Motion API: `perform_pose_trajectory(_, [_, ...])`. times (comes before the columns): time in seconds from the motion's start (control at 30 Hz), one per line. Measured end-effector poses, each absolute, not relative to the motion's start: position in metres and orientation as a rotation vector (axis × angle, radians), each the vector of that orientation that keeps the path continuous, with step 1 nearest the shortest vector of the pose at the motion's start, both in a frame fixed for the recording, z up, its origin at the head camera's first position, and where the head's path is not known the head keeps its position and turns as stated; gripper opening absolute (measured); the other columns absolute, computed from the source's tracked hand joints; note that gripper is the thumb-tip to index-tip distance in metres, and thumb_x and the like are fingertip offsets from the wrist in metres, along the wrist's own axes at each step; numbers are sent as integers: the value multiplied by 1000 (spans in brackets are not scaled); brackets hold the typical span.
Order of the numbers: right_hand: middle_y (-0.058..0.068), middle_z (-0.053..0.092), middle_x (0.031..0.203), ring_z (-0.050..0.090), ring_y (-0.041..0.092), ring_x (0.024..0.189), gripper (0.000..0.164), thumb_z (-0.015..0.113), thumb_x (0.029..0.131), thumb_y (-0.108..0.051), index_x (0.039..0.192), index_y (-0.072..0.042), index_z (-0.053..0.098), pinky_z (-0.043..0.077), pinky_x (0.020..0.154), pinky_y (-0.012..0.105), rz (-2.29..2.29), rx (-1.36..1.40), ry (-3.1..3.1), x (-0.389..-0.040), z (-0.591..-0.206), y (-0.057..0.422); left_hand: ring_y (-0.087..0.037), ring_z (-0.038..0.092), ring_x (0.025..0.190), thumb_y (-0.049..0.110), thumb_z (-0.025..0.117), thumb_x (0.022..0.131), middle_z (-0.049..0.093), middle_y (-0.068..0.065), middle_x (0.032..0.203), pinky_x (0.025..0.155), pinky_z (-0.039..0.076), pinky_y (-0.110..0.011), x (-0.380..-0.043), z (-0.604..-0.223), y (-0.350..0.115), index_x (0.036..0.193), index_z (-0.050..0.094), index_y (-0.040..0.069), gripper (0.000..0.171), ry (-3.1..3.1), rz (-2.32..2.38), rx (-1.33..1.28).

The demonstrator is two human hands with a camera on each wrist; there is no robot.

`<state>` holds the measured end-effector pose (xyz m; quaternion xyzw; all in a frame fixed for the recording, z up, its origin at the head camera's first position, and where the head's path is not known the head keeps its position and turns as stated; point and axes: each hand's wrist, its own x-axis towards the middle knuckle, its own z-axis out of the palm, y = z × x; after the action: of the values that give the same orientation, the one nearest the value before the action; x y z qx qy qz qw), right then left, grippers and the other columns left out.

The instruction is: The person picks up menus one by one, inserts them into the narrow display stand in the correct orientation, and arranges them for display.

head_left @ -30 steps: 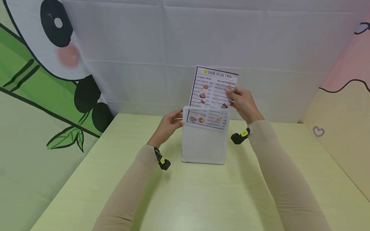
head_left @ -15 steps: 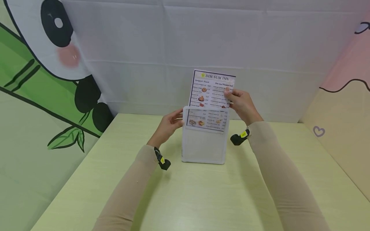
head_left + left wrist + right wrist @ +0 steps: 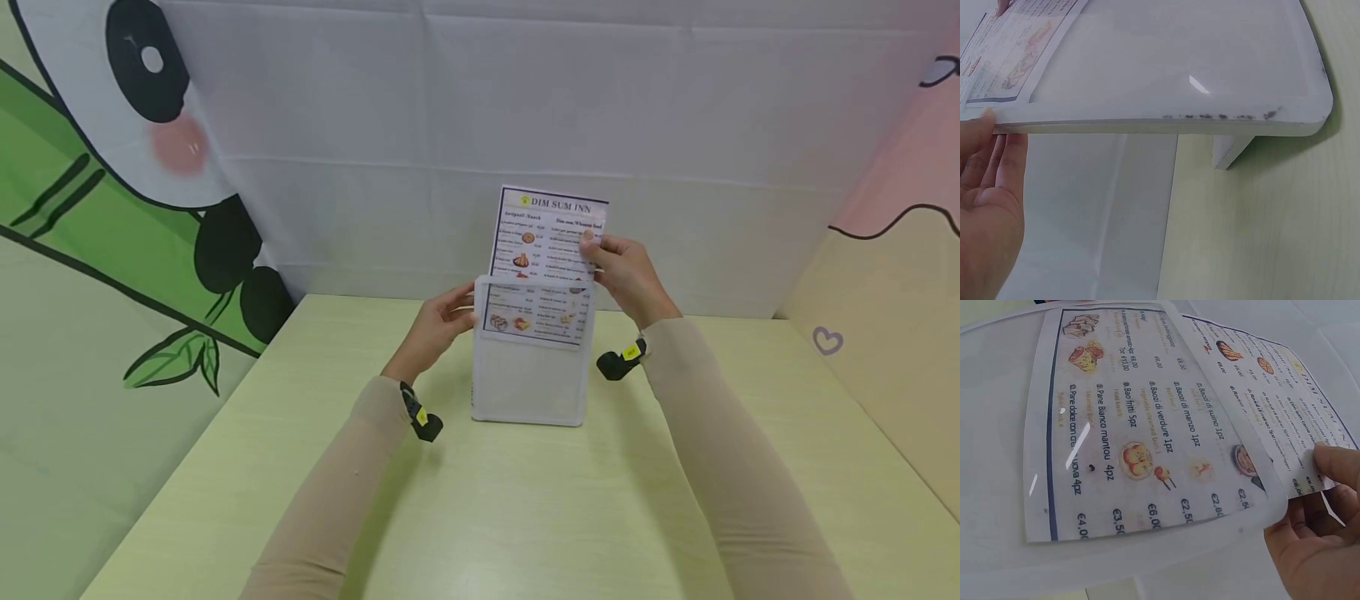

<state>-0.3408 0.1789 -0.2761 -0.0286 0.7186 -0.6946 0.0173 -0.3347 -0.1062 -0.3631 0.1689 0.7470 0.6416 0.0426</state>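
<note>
A white-framed menu holder (image 3: 528,383) with a clear front stands upright on the table, its back prop (image 3: 1229,150) showing in the left wrist view. A printed "Dim Sum Inn" menu sheet (image 3: 551,237) is partway inside it: the lower part shows behind the clear front (image 3: 1141,425), the upper part sticks out above the top edge. My left hand (image 3: 435,329) holds the holder's upper left edge, thumb on the front and fingers behind. With thumb and fingers, my right hand (image 3: 630,271) pinches the right edge of the sheet above the holder.
The pale wood-look table (image 3: 480,517) spreads out around the holder. Close behind stands a white fabric backdrop (image 3: 360,167). Cartoon-printed panels flank it, a green one (image 3: 82,217) on the left and a pink and cream one (image 3: 885,275) on the right.
The menu sheet has slid down a little deeper into the holder, and its tilt has lessened slightly. My right hand has moved down with it. The left hand and the holder have stayed put.
</note>
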Motion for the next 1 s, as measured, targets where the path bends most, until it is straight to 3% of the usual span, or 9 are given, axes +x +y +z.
perform_pose_trajectory(1.0, [3,61,118,56,20,106,42,63,93,-29,129,-8,57,39,109,40,-2133,-141,2267,-340,-278,183,-27,57,122,5,58,95,52,-14,139,102,49,-37,-337,-369,-108,148,38,14,57,2246,2017,639])
